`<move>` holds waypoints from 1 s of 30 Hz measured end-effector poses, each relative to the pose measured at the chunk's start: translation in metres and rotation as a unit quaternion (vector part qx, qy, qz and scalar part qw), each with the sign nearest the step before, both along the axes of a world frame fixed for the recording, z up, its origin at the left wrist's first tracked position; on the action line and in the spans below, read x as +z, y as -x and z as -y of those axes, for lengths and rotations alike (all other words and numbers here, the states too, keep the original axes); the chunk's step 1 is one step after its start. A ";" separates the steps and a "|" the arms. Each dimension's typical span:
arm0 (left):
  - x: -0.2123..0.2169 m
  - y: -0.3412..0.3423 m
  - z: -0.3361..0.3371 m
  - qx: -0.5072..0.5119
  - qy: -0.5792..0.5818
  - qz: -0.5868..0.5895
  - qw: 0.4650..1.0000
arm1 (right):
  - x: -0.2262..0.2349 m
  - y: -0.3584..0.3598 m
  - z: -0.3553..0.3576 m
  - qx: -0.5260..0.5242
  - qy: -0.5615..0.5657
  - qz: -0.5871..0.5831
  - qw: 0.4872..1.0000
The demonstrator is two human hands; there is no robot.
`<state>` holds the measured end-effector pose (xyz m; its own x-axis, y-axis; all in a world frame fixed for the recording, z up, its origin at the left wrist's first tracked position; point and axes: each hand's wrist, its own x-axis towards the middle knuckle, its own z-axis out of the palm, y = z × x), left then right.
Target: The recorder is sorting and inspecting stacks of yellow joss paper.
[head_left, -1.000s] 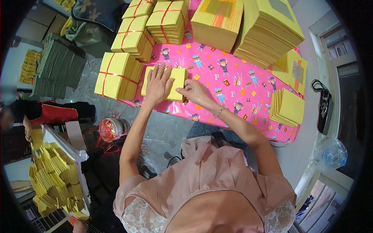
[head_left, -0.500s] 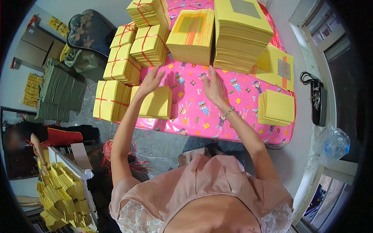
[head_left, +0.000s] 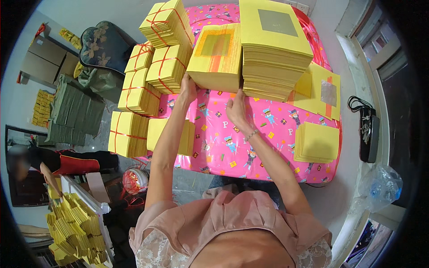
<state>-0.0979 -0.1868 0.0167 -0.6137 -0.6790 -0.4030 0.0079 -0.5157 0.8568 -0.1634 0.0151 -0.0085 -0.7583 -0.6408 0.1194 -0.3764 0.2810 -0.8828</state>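
Note:
Both my hands reach to a thick stack of yellow paper sheets [head_left: 214, 56] with an orange and gold square on top. My left hand [head_left: 187, 87] grips its near left corner. My right hand [head_left: 236, 109] presses on its near right edge. The stack sits on a pink table cover [head_left: 250, 138] printed with small figures. A loose stack of plain yellow sheets [head_left: 172, 136] lies by my left forearm at the table's left edge.
A taller yellow stack [head_left: 275, 49] stands right of the held one. Bundles tied with red string [head_left: 143, 94] line the left side. Smaller yellow piles [head_left: 318, 143] lie at right. A red string spool [head_left: 135, 180] sits on the floor; another person [head_left: 53, 165] is at left.
My hands left the plain yellow stack at the table's left edge and moved forward to the stack with the orange and gold top.

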 end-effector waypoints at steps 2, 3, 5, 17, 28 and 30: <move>0.010 -0.008 -0.009 -0.011 -0.040 0.001 0.999 | 0.005 -0.001 0.001 -0.005 -0.006 0.028 1.000; 0.012 -0.014 -0.010 -0.010 -0.049 0.001 0.999 | 0.010 -0.003 0.002 -0.009 -0.012 0.053 0.998; 0.016 -0.023 -0.013 -0.008 -0.057 -0.001 0.998 | 0.016 -0.009 -0.003 0.008 -0.006 0.070 0.997; 0.031 -0.047 -0.096 0.111 -0.133 -0.088 0.981 | 0.000 -0.002 -0.058 0.037 -0.011 0.101 0.994; 0.010 -0.053 -0.110 0.173 -0.080 -0.045 0.981 | 0.016 0.022 -0.057 0.046 -0.043 0.232 0.971; 0.005 -0.045 -0.113 0.180 -0.060 -0.040 0.981 | -0.005 0.028 -0.053 0.040 -0.008 0.115 0.992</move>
<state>-0.0534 -0.0737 0.0213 -0.3765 -0.8079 -0.4534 0.2721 -0.5642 0.7795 -0.1910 0.0680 -0.0138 -0.7103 -0.7012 -0.0617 -0.1872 0.2727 -0.9437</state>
